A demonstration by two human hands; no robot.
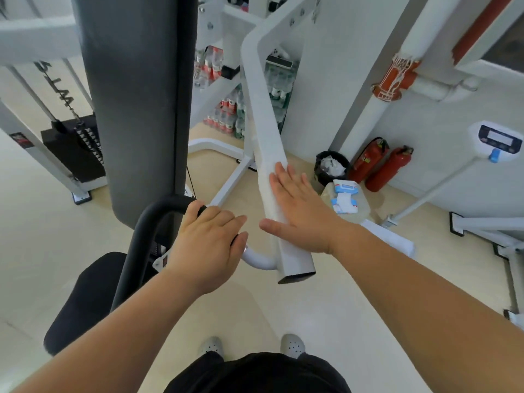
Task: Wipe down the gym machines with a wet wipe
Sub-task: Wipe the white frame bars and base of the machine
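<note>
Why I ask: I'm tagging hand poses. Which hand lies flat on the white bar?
The right hand, spread open along the white bar; the left hand curls round the black handle instead.

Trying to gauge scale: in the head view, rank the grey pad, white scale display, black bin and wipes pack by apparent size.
1. Grey pad, far largest, though closest to the camera.
2. White scale display.
3. Black bin and wipes pack look alike; unranked.

Cream tiled floor (42, 251), white wall (334, 95), red fire extinguishers (380, 165)

head-worn view, looking steeply down; close over outstretched forearms
</note>
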